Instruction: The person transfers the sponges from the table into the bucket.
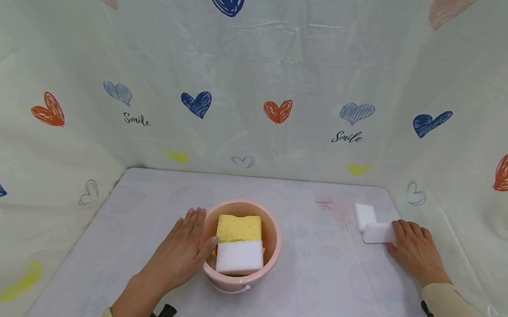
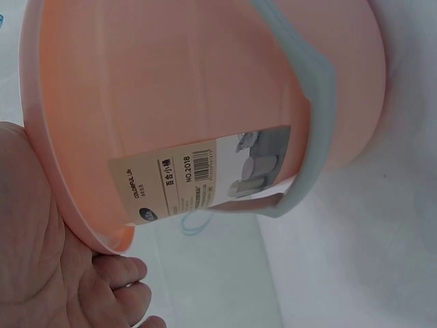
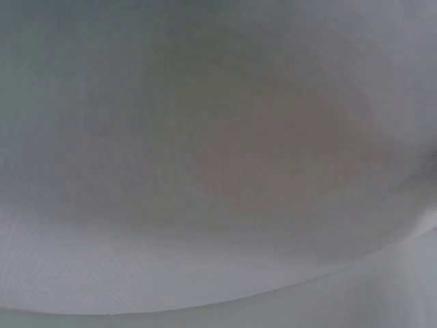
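Observation:
A small pink bucket (image 1: 273, 258) stands mid-table, holding a yellow sponge (image 1: 239, 227) and a white sponge block (image 1: 240, 257) in front of it. My left hand (image 1: 181, 251) lies along the bucket's left rim with straight fingers, the thumb reaching over the rim. In the left wrist view the palm meets the rim of the bucket (image 2: 205, 75). Far to the right, my right hand (image 1: 415, 251) grips the right end of a white block (image 1: 378, 233). Another white block (image 1: 365, 216) lies just behind it, overlapping in view. The right wrist view shows only a blurred pale surface.
The bucket's pale handle (image 2: 321, 116) hangs down its near side, beside a printed label (image 2: 198, 174). The pale table (image 1: 315, 300) meets a heart-printed curtain (image 1: 313, 74) at the back and both sides. A reddish stain (image 1: 335, 203) marks the table near the white blocks.

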The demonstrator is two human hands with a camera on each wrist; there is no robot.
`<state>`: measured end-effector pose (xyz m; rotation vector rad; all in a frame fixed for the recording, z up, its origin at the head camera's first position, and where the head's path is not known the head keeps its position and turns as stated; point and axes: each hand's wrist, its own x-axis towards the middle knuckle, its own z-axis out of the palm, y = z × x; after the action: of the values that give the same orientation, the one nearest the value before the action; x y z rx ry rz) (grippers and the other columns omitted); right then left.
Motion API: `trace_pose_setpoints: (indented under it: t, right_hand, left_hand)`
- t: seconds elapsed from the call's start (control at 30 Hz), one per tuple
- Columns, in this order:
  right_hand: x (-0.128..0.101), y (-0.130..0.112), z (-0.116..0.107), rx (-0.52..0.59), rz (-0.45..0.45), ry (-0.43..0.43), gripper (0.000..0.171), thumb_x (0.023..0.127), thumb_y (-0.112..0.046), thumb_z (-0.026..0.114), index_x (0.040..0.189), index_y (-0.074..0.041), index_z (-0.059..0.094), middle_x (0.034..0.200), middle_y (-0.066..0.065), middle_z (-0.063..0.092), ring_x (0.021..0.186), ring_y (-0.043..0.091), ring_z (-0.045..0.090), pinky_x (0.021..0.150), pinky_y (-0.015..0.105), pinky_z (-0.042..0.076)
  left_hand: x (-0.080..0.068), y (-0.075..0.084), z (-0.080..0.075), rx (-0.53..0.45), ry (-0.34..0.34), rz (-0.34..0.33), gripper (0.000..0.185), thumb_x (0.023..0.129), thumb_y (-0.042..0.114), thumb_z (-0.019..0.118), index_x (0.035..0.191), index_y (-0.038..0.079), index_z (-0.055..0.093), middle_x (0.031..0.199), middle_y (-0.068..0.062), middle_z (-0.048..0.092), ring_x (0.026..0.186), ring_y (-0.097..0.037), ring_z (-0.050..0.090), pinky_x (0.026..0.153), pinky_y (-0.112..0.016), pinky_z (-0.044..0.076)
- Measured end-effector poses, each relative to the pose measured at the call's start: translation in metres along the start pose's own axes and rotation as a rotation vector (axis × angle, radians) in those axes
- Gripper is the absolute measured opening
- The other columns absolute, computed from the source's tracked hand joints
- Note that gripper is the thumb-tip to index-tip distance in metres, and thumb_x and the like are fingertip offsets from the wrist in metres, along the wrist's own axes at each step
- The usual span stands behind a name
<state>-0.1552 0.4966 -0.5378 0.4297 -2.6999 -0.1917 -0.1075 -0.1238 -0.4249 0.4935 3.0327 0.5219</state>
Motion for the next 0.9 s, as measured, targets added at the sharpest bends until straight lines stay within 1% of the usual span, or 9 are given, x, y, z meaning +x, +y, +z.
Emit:
trace_pose_setpoints:
  t: [0.17, 0.3, 0.37, 0.43, 0.6, 0.73, 0.77, 0.83, 0.9]
  right_hand:
    - [0.004, 0.0, -0.001, -0.027, -0.01, -0.031, 0.081, 0.073, -0.017, 0.093, 0.136, 0.008, 0.05, 0.13, 0.03, 0.057, 0.121, 0.05, 0.053, 0.096, 0.068, 0.045]
    - [0.007, 0.0, -0.002, -0.04, -0.025, -0.065, 0.08, 0.076, -0.018, 0.09, 0.14, 0.008, 0.051, 0.13, 0.031, 0.058, 0.121, 0.05, 0.053, 0.095, 0.067, 0.046]
    - [0.009, -0.001, -0.002, -0.042, -0.024, -0.072, 0.079, 0.077, -0.019, 0.088, 0.139, 0.01, 0.05, 0.129, 0.031, 0.058, 0.119, 0.05, 0.054, 0.094, 0.067, 0.046]
    - [0.01, -0.002, -0.002, -0.045, -0.013, -0.07, 0.076, 0.077, -0.021, 0.086, 0.134, 0.012, 0.048, 0.124, 0.033, 0.06, 0.116, 0.051, 0.054, 0.093, 0.066, 0.045]
    - [0.013, -0.006, -0.002, -0.026, 0.027, -0.015, 0.061, 0.078, -0.029, 0.075, 0.117, 0.008, 0.046, 0.111, 0.032, 0.059, 0.108, 0.051, 0.052, 0.088, 0.064, 0.044]
    - [0.017, -0.011, -0.003, -0.006, 0.024, 0.034, 0.06, 0.084, -0.038, 0.066, 0.118, 0.008, 0.048, 0.111, 0.03, 0.057, 0.106, 0.05, 0.051, 0.086, 0.063, 0.044]
    - [0.018, -0.012, -0.004, 0.001, 0.022, 0.044, 0.061, 0.085, -0.039, 0.065, 0.119, 0.008, 0.048, 0.111, 0.03, 0.057, 0.106, 0.05, 0.051, 0.086, 0.063, 0.044]
    - [0.024, -0.017, -0.007, 0.013, 0.016, 0.068, 0.062, 0.085, -0.041, 0.063, 0.119, 0.009, 0.05, 0.111, 0.03, 0.058, 0.106, 0.05, 0.052, 0.086, 0.062, 0.044]
    - [0.031, -0.024, -0.011, 0.027, 0.012, 0.081, 0.062, 0.082, -0.04, 0.066, 0.119, 0.008, 0.051, 0.111, 0.029, 0.059, 0.105, 0.049, 0.052, 0.085, 0.062, 0.044]
  left_hand:
    - [-0.001, 0.0, -0.001, 0.001, 0.001, -0.006, 0.081, 0.112, 0.052, 0.04, 0.165, -0.007, 0.02, 0.172, -0.025, 0.027, 0.162, -0.041, 0.019, 0.13, -0.06, 0.021]
    - [-0.001, 0.0, -0.001, -0.007, 0.009, 0.002, 0.081, 0.112, 0.05, 0.041, 0.164, -0.008, 0.021, 0.171, -0.026, 0.028, 0.161, -0.042, 0.021, 0.129, -0.061, 0.022]
    - [-0.001, 0.0, 0.0, -0.012, 0.007, 0.005, 0.081, 0.112, 0.05, 0.042, 0.164, -0.008, 0.021, 0.171, -0.026, 0.028, 0.161, -0.042, 0.021, 0.129, -0.061, 0.022]
    - [0.0, 0.0, 0.0, -0.016, 0.0, 0.004, 0.081, 0.112, 0.051, 0.042, 0.165, -0.008, 0.02, 0.171, -0.025, 0.027, 0.162, -0.042, 0.02, 0.13, -0.06, 0.021]
    - [0.0, 0.001, 0.0, -0.012, -0.015, -0.003, 0.083, 0.112, 0.052, 0.042, 0.165, -0.007, 0.018, 0.172, -0.025, 0.025, 0.162, -0.042, 0.019, 0.13, -0.06, 0.02]
    - [0.0, 0.001, -0.001, 0.0, -0.019, -0.009, 0.083, 0.112, 0.051, 0.042, 0.165, -0.006, 0.017, 0.172, -0.025, 0.024, 0.162, -0.042, 0.018, 0.13, -0.061, 0.02]
    - [0.0, 0.001, -0.001, 0.003, -0.021, -0.011, 0.083, 0.112, 0.051, 0.042, 0.166, -0.006, 0.017, 0.173, -0.025, 0.023, 0.162, -0.042, 0.018, 0.13, -0.061, 0.02]
    - [0.0, 0.001, -0.002, 0.01, -0.025, -0.015, 0.083, 0.112, 0.051, 0.042, 0.166, -0.006, 0.016, 0.173, -0.025, 0.022, 0.162, -0.042, 0.017, 0.13, -0.061, 0.019]
    - [0.0, 0.001, -0.002, 0.015, -0.027, -0.018, 0.082, 0.112, 0.051, 0.043, 0.166, -0.006, 0.017, 0.173, -0.025, 0.022, 0.162, -0.042, 0.017, 0.13, -0.061, 0.019]
